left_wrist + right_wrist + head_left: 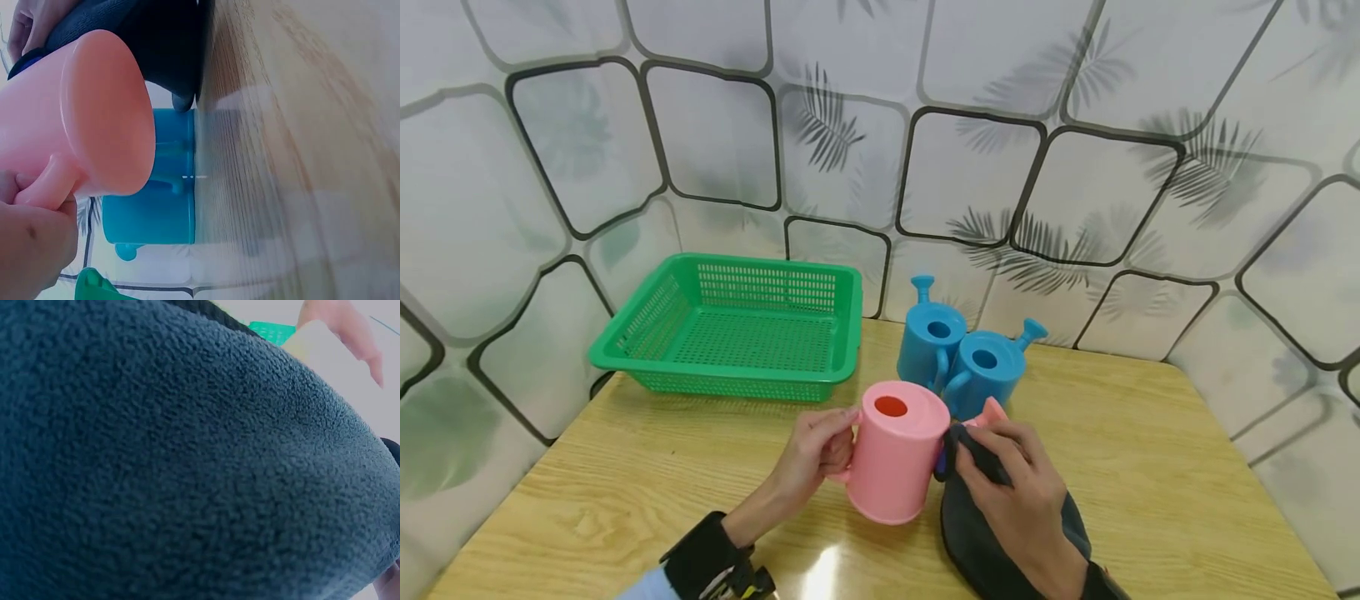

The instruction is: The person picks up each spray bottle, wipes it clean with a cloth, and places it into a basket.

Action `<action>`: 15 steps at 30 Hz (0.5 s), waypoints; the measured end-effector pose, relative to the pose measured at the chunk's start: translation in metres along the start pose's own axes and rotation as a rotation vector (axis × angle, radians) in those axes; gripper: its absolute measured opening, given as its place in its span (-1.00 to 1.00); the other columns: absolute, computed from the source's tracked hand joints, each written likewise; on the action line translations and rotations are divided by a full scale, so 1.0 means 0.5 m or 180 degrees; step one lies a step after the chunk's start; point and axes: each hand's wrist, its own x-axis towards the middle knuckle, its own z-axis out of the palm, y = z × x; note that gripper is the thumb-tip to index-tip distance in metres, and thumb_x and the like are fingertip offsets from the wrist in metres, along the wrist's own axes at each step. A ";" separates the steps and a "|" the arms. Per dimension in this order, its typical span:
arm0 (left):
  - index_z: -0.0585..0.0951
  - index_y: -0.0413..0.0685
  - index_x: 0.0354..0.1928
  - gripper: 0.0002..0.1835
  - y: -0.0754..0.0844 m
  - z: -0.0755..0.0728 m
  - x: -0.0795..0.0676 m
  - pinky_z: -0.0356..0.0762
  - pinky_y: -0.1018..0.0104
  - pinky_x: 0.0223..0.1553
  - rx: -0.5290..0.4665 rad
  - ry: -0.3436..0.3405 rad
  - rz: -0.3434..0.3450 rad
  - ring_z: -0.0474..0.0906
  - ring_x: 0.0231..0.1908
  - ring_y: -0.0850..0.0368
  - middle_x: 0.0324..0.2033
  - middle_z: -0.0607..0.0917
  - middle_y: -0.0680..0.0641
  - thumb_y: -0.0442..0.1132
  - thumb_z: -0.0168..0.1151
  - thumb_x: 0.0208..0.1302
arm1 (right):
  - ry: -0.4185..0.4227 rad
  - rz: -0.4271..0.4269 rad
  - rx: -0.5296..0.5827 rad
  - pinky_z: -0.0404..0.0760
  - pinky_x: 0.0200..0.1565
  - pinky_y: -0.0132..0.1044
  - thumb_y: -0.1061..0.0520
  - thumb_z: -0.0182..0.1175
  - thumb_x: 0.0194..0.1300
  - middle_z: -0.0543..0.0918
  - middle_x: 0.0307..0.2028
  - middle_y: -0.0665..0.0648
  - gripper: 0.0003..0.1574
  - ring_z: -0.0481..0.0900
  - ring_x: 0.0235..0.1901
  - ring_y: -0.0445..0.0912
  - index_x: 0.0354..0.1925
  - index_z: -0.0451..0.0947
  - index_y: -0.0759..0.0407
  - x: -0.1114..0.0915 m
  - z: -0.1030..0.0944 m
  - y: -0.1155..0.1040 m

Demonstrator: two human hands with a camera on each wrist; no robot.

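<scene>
A pink watering can (891, 471) is held up over the table, its round base (111, 115) turned toward the left wrist camera. My left hand (817, 450) grips it by the handle, with fingers wrapped round. On the can's other side, my right hand (1026, 492) pinches a dark grey cloth (970, 529) near the pink spout (994, 412). The cloth hangs down below that hand, and its fuzzy surface (187, 456) fills most of the right wrist view. Part of the spout is hidden behind the cloth and fingers.
Two blue watering cans, one at the back (925, 346) and one in front of it (996, 375), stand side by side behind the pink one. To the left sits a green perforated basket (730, 379). The wooden table (1165, 467) backs onto a patterned curtain (850, 183).
</scene>
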 end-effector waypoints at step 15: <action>0.07 -0.28 -0.72 -0.51 -0.004 0.004 -0.004 -0.27 0.12 -0.74 -0.0009 0.0011 0.0087 -0.11 -0.80 0.10 -0.81 0.04 -0.01 -0.39 -0.14 0.43 | 0.0174 0.0083 0.0100 0.63 -0.15 -0.37 -0.12 0.20 0.32 0.63 -0.36 0.29 -0.48 0.70 -0.31 0.06 -0.24 0.72 0.35 0.003 0.003 0.012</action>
